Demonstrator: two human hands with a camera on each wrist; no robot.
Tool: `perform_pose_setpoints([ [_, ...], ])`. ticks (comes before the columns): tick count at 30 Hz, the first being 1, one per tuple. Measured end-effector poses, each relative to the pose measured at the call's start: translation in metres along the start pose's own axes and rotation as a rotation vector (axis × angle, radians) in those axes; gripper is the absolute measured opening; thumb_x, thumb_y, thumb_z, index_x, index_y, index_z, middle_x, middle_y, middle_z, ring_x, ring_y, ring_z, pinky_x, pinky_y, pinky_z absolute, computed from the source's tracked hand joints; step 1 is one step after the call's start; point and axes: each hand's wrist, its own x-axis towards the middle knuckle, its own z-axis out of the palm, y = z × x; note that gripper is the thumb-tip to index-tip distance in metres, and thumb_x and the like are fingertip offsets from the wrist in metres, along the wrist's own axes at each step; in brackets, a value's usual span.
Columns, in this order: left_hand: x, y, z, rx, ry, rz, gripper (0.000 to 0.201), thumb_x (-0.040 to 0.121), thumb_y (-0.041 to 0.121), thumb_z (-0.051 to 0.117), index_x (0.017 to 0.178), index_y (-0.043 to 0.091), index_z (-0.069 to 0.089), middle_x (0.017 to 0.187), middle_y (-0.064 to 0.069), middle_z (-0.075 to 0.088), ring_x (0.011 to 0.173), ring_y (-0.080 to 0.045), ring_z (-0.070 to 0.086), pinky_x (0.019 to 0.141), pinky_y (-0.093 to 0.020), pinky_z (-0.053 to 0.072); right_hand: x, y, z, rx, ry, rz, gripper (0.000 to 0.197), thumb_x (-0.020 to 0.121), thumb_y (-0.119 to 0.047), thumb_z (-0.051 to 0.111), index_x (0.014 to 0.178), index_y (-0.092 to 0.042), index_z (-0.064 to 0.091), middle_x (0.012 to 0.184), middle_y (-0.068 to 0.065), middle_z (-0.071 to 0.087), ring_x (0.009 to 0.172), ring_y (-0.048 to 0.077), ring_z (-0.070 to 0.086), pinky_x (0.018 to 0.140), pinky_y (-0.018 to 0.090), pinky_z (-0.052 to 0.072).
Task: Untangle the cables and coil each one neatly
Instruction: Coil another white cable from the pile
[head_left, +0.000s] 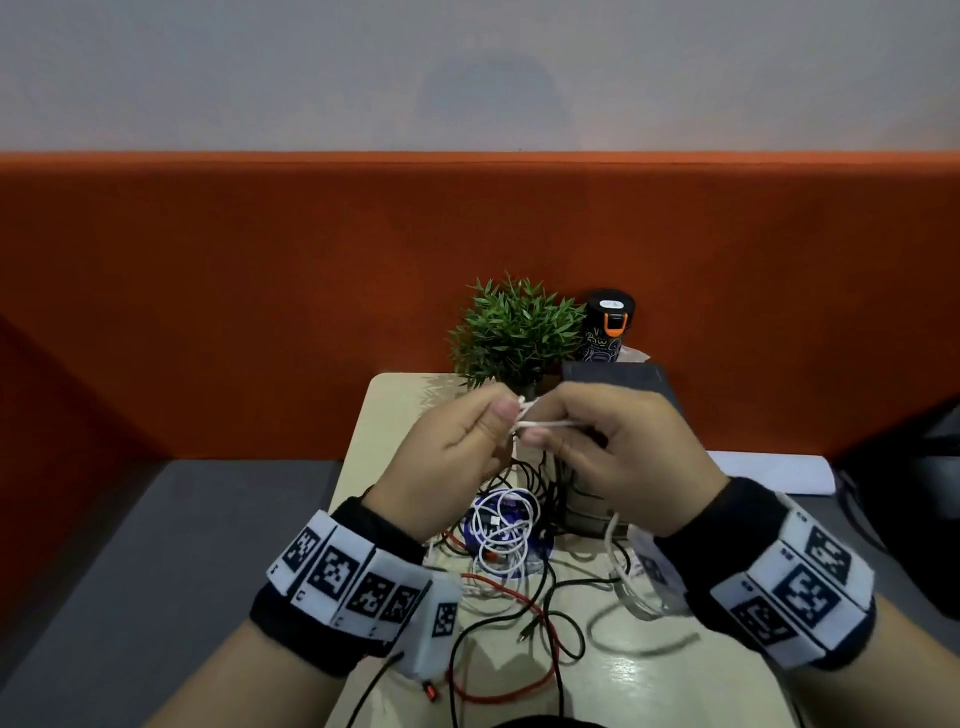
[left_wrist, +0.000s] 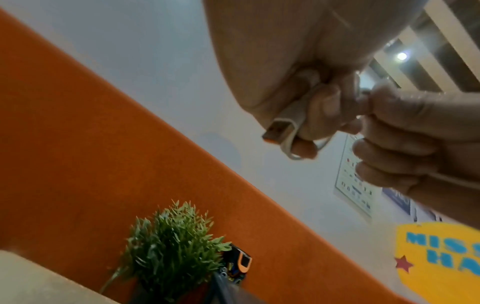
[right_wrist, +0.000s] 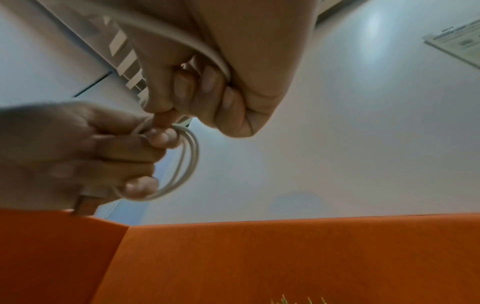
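Fingers (head_left: 493, 415) of your left hand (head_left: 447, 457) pinch a small started coil of white cable (right_wrist: 187, 160) raised in front of the potted plant (head_left: 514, 332); your right hand (head_left: 623, 457) grips the same cable, feeding slack. Below, black, red and white cables (head_left: 504, 551) lie tangled on the bench (head_left: 649, 686), so most work remains.

Dim, soft indoor light. A ceiling lamp (left_wrist: 401, 56) glows in the left wrist view. Glare sheens the bench (head_left: 631, 675). Both wrist views are blurry, and the head view bends at its edges.
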Motion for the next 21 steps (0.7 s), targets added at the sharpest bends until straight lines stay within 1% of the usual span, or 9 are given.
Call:
perform_pose_setpoints([
  [2,-0.001,0.001,0.000,-0.175,-0.040,-0.038,0.038,0.094,0.039,0.036,0.075,0.011,0.053,0.047,0.008,0.034,0.043,-0.009,0.027,0.043,-0.024,0.020,0.003,0.001,-0.005,0.034,0.023,-0.033,0.012,0.087,-0.033,0.061,0.083,-0.022,0.064,0.075,-0.016,0.062,0.072,-0.001,0.057,0.062,0.012,0.041],
  [4,-0.001,0.003,-0.004,-0.257,-0.119,-0.069,0.035,0.094,0.034,0.039,0.081,0.007,0.057,0.048,0.005,0.034,0.044,-0.013,0.026,0.043,-0.024,0.019,0.004,0.002,-0.008,0.102,0.038,0.008,0.004,0.088,-0.024,0.062,0.086,-0.024,0.060,0.075,-0.013,0.061,0.072,0.000,0.056,0.063,0.010,0.039],
  [9,-0.003,0.011,-0.009,-0.462,-0.148,-0.046,0.025,0.092,0.026,0.046,0.078,0.010,0.060,0.044,0.000,0.032,0.045,-0.015,0.039,0.044,-0.017,0.026,0.006,0.017,-0.004,0.183,0.161,0.117,0.022,0.092,-0.004,0.056,0.094,-0.023,0.068,0.084,-0.004,0.062,0.081,-0.002,0.054,0.070,0.005,0.038],
  [11,-0.002,0.012,-0.005,-0.534,-0.171,0.013,0.024,0.092,0.034,0.053,0.079,0.016,0.061,0.043,0.005,0.038,0.044,-0.016,0.039,0.049,-0.029,0.023,0.004,0.020,0.009,0.134,0.131,0.166,0.024,0.091,-0.005,0.057,0.094,-0.025,0.068,0.083,-0.006,0.063,0.080,0.000,0.055,0.068,0.006,0.038],
  [13,-0.001,0.012,-0.001,-0.588,-0.163,0.019,0.026,0.089,0.042,0.056,0.082,0.017,0.059,0.046,0.003,0.049,0.042,-0.018,0.045,0.051,-0.036,0.030,0.002,0.016,0.023,0.102,0.057,0.203,0.021,0.091,-0.007,0.058,0.094,-0.026,0.067,0.083,-0.011,0.062,0.079,0.001,0.056,0.068,0.010,0.040],
  [16,0.000,0.011,0.002,-0.563,-0.034,0.004,0.027,0.088,0.044,0.058,0.085,0.018,0.058,0.069,-0.006,0.068,0.069,-0.024,0.064,0.064,-0.033,0.047,-0.002,0.004,0.033,0.158,-0.099,0.243,0.021,0.094,-0.019,0.055,0.102,-0.038,0.060,0.084,-0.020,0.061,0.077,-0.003,0.058,0.069,0.014,0.047],
  [17,0.000,0.011,0.001,-0.538,0.016,0.011,0.026,0.090,0.044,0.055,0.087,0.018,0.057,0.080,-0.006,0.072,0.083,-0.023,0.067,0.073,-0.032,0.050,-0.004,0.004,0.036,0.124,-0.170,0.247,0.020,0.094,-0.020,0.055,0.104,-0.036,0.060,0.082,-0.019,0.061,0.072,-0.002,0.059,0.068,0.018,0.050],
  [19,0.001,0.014,-0.003,-0.437,0.089,0.057,0.023,0.095,0.036,0.041,0.092,0.016,0.052,0.099,-0.008,0.073,0.104,-0.023,0.065,0.089,-0.031,0.049,-0.012,0.006,0.038,0.087,-0.301,0.278,0.017,0.095,-0.018,0.053,0.091,-0.032,0.062,0.072,-0.008,0.059,0.062,0.004,0.056,0.065,0.031,0.051],
  [21,0.003,0.017,-0.010,-0.210,0.148,0.104,0.022,0.098,0.031,0.034,0.094,0.015,0.049,0.103,-0.003,0.073,0.106,-0.013,0.065,0.082,-0.020,0.047,-0.018,0.005,0.038,0.055,-0.328,0.257,0.018,0.097,-0.020,0.051,0.080,-0.026,0.055,0.072,-0.004,0.056,0.065,0.009,0.053,0.065,0.034,0.047],
])
